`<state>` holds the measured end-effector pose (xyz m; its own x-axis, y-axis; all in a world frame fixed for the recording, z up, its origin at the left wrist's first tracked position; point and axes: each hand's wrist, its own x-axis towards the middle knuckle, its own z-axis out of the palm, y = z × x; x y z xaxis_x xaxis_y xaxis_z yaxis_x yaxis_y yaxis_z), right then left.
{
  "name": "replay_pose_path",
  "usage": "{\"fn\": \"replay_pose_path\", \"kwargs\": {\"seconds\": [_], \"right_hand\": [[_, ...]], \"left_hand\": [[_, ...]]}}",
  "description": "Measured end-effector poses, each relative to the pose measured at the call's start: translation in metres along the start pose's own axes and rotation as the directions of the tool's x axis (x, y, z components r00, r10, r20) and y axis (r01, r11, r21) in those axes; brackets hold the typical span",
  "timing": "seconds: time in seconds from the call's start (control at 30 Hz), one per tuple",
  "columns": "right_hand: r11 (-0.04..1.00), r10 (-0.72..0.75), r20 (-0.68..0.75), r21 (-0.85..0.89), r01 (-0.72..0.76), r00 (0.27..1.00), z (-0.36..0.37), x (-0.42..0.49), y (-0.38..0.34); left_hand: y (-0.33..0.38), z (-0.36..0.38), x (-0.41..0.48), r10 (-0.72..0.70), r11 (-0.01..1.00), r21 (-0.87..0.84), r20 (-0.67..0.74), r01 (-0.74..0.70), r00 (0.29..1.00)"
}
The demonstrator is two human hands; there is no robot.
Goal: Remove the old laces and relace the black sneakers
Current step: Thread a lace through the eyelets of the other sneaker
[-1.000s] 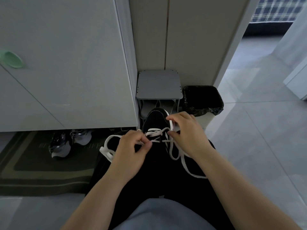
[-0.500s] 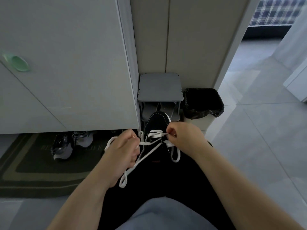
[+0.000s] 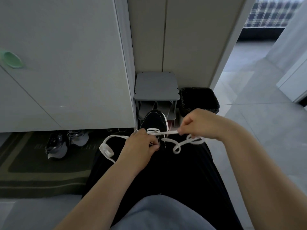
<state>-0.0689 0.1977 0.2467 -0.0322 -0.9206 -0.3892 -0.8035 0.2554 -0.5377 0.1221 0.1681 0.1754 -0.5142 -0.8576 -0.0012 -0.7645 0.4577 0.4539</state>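
right hand [image 3: 197, 123]: pinches taut lace [image 3: 167, 133], centre right
left hand [image 3: 141, 145]: curled, pinching lace at sneaker [image 3: 154, 120] eyelets
risk: unthreading by overpull; tangling of slack loops

Daylight is coming in through the doorway [image 3: 249, 47] at the upper right, brightening the grey floor tiles [image 3: 257, 113] there and leaving a soft sheen on them rather than hard glare. The rest is sitting in dim, flat light. The doormat [image 3: 41, 176] and the grey shoes [image 3: 56, 145] under the white cabinet [image 3: 66, 72] are sinking into shadow. The black trousers [image 3: 174, 171] are swallowing nearly all detail, so the black sneaker [image 3: 155, 121] is merging with them. The white lace [image 3: 166, 133] is standing out by contrast, though it is looking slightly smeared near the right hand [image 3: 199, 125], perhaps from motion. The wide lens is bending the cabinet's straight edges and stretching everything toward the lower corners.
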Motion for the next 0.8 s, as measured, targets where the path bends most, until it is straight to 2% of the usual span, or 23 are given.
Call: {"fn": "replay_pose_path", "kwargs": {"seconds": [0.07,0.1,0.17,0.23,0.27,0.3,0.33,0.37,0.4,0.43,0.47,0.5,0.53,0.57,0.6,0.63,0.7,0.73,0.77,0.8], "right_hand": [[0.998,-0.009,-0.042,0.059,0.011,0.999,-0.010,-0.009,0.001],[0.984,-0.035,-0.054,0.172,0.044,0.998,-0.013,-0.013,0.000],[0.884,-0.131,-0.072,0.443,0.149,0.989,-0.014,-0.018,-0.002],[0.766,-0.209,-0.106,0.601,0.230,0.972,-0.010,-0.018,-0.002],[0.724,-0.223,-0.126,0.643,0.251,0.967,-0.007,-0.016,0.001],[0.692,-0.218,-0.152,0.672,0.262,0.964,-0.004,-0.014,0.004],[0.666,-0.199,-0.179,0.696,0.267,0.963,-0.003,-0.012,0.007],[0.644,-0.176,-0.203,0.716,0.268,0.963,-0.002,-0.011,0.011],[0.616,-0.154,-0.215,0.742,0.264,0.964,-0.001,-0.010,0.015],[0.576,-0.132,-0.218,0.777,0.254,0.967,0.000,-0.009,0.018],[0.523,-0.098,-0.224,0.818,0.241,0.970,0.001,-0.008,0.021],[0.465,-0.043,-0.238,0.855,0.231,0.970,0.002,-0.007,0.023],[0.405,0.033,-0.256,0.887,0.221,0.966,0.003,-0.005,0.026],[0.345,0.113,-0.265,0.914,0.212,0.958,0.005,-0.002,0.027],[0.289,0.175,-0.261,0.935,0.204,0.949,0.006,-0.001,0.027],[0.242,0.207,-0.249,0.950,0.197,0.946,0.007,0.001,0.027],[0.179,0.181,-0.218,0.966,0.186,0.959,0.008,0.000,0.022],[0.169,0.139,-0.204,0.969,0.179,0.969,0.008,-0.002,0.019],[0.173,0.094,-0.190,0.970,0.172,0.977,0.008,-0.005,0.015],[0.180,0.054,-0.176,0.970,0.163,0.983,0.008,-0.008,0.011]], "left_hand": [[-0.002,0.001,0.000,0.002,1.000,0.027,0.001,-0.002,1.000],[-0.003,0.002,-0.001,-0.005,0.999,0.043,0.008,0.005,1.000],[-0.004,0.002,-0.004,-0.024,0.999,0.030,0.004,0.023,1.000],[-0.006,-0.002,-0.007,-0.047,0.991,-0.127,-0.058,0.039,0.997],[-0.006,-0.008,-0.011,-0.080,0.961,-0.271,-0.091,0.052,0.993],[-0.006,-0.014,-0.015,-0.135,0.888,-0.452,-0.089,0.081,0.987],[-0.006,-0.022,-0.019,-0.191,0.740,-0.664,-0.058,0.105,0.980],[-0.006,-0.030,-0.023,-0.217,0.509,-0.856,-0.020,0.096,0.976],[-0.007,-0.039,-0.028,-0.219,0.232,-0.970,0.017,0.069,0.976],[-0.011,-0.048,-0.033,-0.204,-0.010,-0.999,0.033,0.032,0.978],[-0.015,-0.057,-0.039,-0.181,-0.182,-0.983,0.032,-0.002,0.983],[-0.021,-0.065,-0.044,-0.155,-0.264,-0.964,0.030,-0.012,0.987],[-0.025,-0.073,-0.047,-0.139,-0.274,-0.962,0.045,0.005,0.989],[-0.031,-0.077,-0.047,-0.154,-0.210,-0.976,0.081,0.047,0.985],[-0.036,-0.078,-0.047,-0.207,-0.071,-0.991,0.122,0.110,0.971],[-0.039,-0.074,-0.045,-0.273,0.140,-0.972,0.147,0.190,0.951],[-0.038,-0.063,-0.040,-0.326,0.592,-0.743,0.133,0.311,0.936],[-0.033,-0.055,-0.038,-0.293,0.764,-0.568,0.118,0.307,0.949],[-0.030,-0.046,-0.036,-0.234,0.877,-0.408,0.096,0.253,0.967],[-0.023,-0.038,-0.033,-0.171,0.930,-0.316,0.082,0.188,0.982]]}}
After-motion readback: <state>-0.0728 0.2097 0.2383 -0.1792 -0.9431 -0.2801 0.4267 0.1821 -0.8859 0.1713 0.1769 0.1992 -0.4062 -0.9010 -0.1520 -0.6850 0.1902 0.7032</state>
